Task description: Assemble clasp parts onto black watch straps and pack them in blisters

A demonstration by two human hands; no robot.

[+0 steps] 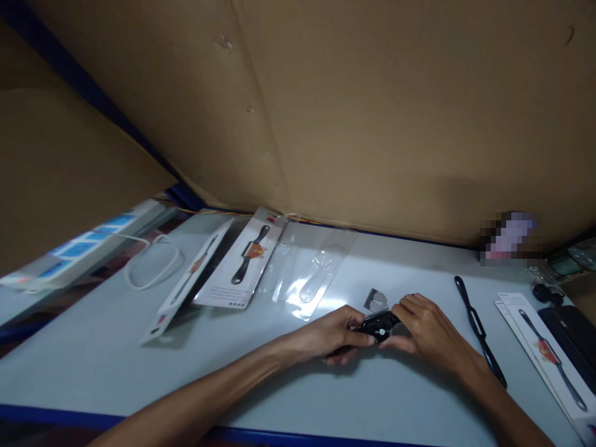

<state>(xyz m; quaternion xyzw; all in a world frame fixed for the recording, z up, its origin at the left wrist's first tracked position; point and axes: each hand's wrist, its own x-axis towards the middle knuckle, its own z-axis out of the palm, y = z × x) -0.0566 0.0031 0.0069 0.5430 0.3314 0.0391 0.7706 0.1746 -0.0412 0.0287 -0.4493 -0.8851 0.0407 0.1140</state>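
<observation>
The small black piece (379,324) is glossy plastic with a bright stud, possibly metal, though blur leaves that unsure. The clear blister (307,273) is shiny transparent plastic, the backing card (242,261) smooth printed paperboard, and the black strap (479,332) matt and rubbery. The wall (372,112) is dull brown cardboard, dented, and the tabletop (139,360) is smooth and pale with a faint sheen.

Both arms are bare and come in from the lower edge. The left arm (209,397) stretches long from the lower left, the right arm (503,403) comes shorter from the lower right. The two hands meet in the middle, almost touching. The left hand (335,335) lies palm inward with thumb and fingers pinched together. The right hand (426,335) is back upward, its fingers curled and closed toward the left one.
</observation>
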